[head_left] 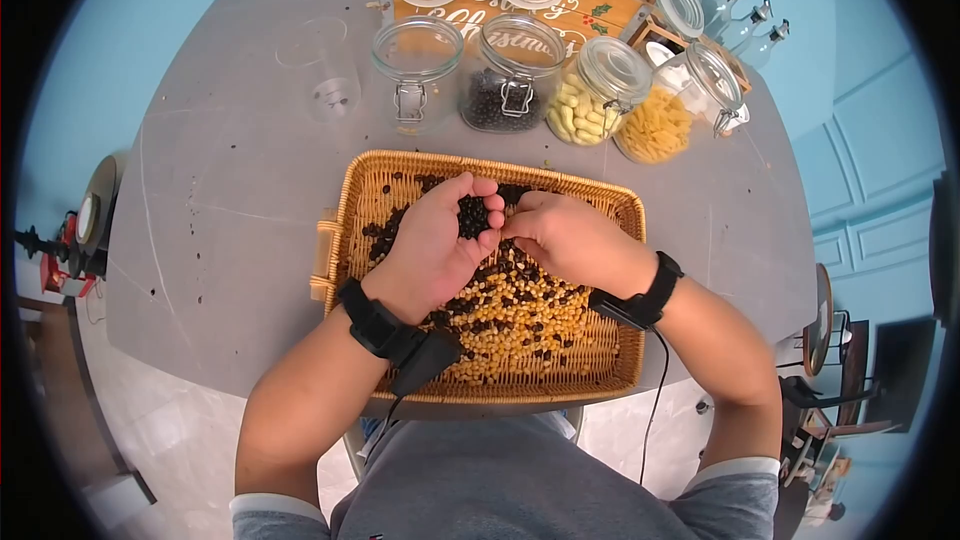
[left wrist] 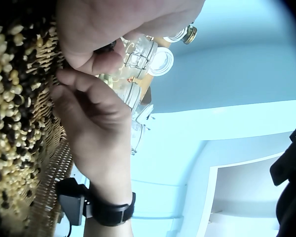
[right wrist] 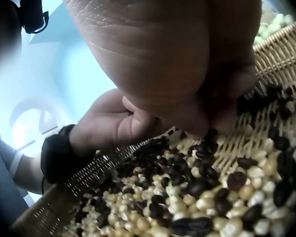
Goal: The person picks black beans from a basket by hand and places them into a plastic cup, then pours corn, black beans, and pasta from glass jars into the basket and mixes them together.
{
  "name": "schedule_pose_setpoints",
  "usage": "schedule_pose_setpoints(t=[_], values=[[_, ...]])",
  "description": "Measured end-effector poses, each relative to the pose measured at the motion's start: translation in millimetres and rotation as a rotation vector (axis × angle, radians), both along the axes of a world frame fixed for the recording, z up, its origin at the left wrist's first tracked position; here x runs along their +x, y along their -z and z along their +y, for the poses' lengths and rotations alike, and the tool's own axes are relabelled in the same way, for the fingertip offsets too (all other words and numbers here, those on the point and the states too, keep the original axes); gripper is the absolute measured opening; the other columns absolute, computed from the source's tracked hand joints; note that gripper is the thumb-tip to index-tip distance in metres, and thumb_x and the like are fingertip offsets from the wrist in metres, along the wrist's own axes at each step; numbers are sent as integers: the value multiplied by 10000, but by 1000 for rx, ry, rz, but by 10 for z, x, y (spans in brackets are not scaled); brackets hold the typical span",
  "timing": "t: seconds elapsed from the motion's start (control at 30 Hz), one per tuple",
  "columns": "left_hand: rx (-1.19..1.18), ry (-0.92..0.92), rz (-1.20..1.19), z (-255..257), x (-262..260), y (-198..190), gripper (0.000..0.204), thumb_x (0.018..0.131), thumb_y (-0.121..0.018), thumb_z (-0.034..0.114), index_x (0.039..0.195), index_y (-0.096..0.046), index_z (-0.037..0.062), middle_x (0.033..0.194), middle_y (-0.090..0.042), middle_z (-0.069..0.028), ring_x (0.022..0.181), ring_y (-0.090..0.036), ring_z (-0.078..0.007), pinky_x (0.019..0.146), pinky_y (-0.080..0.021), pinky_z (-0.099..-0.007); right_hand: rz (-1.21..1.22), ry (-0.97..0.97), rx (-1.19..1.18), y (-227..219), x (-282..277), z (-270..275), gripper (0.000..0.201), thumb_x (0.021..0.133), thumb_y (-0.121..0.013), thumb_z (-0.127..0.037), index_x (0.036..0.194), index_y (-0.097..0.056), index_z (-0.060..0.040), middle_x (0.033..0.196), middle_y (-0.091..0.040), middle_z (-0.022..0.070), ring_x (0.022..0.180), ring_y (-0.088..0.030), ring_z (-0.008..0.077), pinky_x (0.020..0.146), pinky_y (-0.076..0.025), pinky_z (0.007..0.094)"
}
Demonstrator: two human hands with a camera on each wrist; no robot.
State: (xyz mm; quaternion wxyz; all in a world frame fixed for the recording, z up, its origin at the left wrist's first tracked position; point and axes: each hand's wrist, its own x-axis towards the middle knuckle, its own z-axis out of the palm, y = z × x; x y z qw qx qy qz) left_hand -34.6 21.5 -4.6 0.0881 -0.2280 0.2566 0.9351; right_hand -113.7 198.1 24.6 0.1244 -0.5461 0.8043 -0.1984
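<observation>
My left hand [head_left: 437, 240] is cupped, palm up, above a wicker basket [head_left: 640, 240], with a heap of black beans [head_left: 472, 218] in its palm. Its fingers curl up around the heap. Right beside it, my right hand [head_left: 575, 240] has its thumb and fingers bent together at the left fingertips. Whether those fingers pinch a bean I cannot tell. Yellow corn kernels [head_left: 500, 340] and dark beans [right wrist: 192, 224] lie mixed over the basket floor. Toward the basket's far side, the beans [head_left: 385, 232] are mostly dark.
Behind the basket stand an open glass jar [head_left: 415, 65], a jar partly filled with black beans [head_left: 500, 105], one with pale green pieces [head_left: 580, 115] and one with pasta [head_left: 655, 125]. A clear cup [head_left: 333, 95] stands at their left. Oil bottles [head_left: 740, 15] are at the back right.
</observation>
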Motion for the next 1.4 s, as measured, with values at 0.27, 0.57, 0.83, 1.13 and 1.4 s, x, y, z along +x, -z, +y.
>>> schedule_pose_setpoints(t=[0.27,0.57,0.83,1.13,1.4], values=[[24,-5,20,-6,6,0,230,1022,-479,235,988,-587,35,883,-600,-71,763,-573,-173,612,-472,-276,8,-11,70,100,-26,7,168,794,-699,-39,961,-675,-37,954,-622,128,845,-635,357,716,-518,429],[24,12,2,1,6,5,219,1014,-494,229,991,-590,34,877,-601,-67,755,-574,-172,616,-473,-277,5,-6,135,56,58,-15,161,789,-712,-65,934,-661,-18,979,-618,135,880,-632,358,739,-516,435],[16,25,30,-1,18,13,212,1013,-494,227,988,-593,41,877,-605,-65,755,-576,-168,624,-480,-272,-89,1,-60,-15,-8,13,127,774,-679,-10,898,-648,-17,896,-617,135,846,-637,342,719,-514,410],[-13,30,21,17,18,-13,175,999,-519,212,975,-598,59,872,-605,-46,755,-573,-151,620,-472,-261,-154,29,40,-105,67,317,145,779,-660,7,923,-672,-6,856,-652,155,831,-642,347,733,-511,411],[-37,22,-8,31,28,-31,180,1000,-520,218,969,-594,57,865,-597,-48,752,-566,-150,628,-474,-261,-38,167,-37,-174,-40,380,88,796,-633,-17,876,-670,-17,866,-652,175,863,-633,369,741,-506,440]])
